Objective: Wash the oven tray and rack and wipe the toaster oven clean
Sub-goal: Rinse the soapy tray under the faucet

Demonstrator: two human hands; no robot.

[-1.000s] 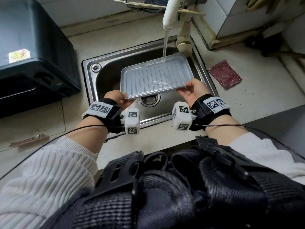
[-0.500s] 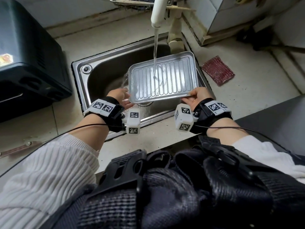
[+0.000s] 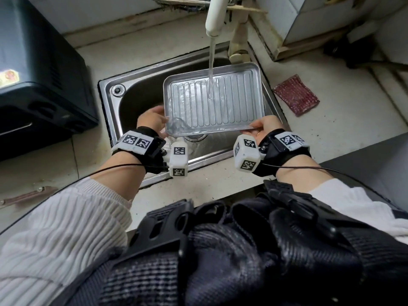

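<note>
A ribbed metal oven tray [image 3: 229,100] is held over the steel sink [image 3: 130,93], tilted down toward its near left corner. Water from the white tap [image 3: 215,16] falls onto its middle and pools at that low corner. My left hand [image 3: 152,120] grips the tray's near left corner. My right hand [image 3: 265,127] pinches the near right edge. The black toaster oven [image 3: 42,74] stands on the counter to the left. No oven rack is visible.
A dark red scouring cloth [image 3: 295,94] lies on the counter right of the sink. A wire dish rack [image 3: 176,0] sits behind the tap. White tiled wall and a dark object [image 3: 344,49] fill the back right. The counter edge runs just before my body.
The tray has been tipped flatter toward the camera and lowered at its near left corner, so the water stream now lands on its middle and runs to that corner. Both hands kept their grip.
</note>
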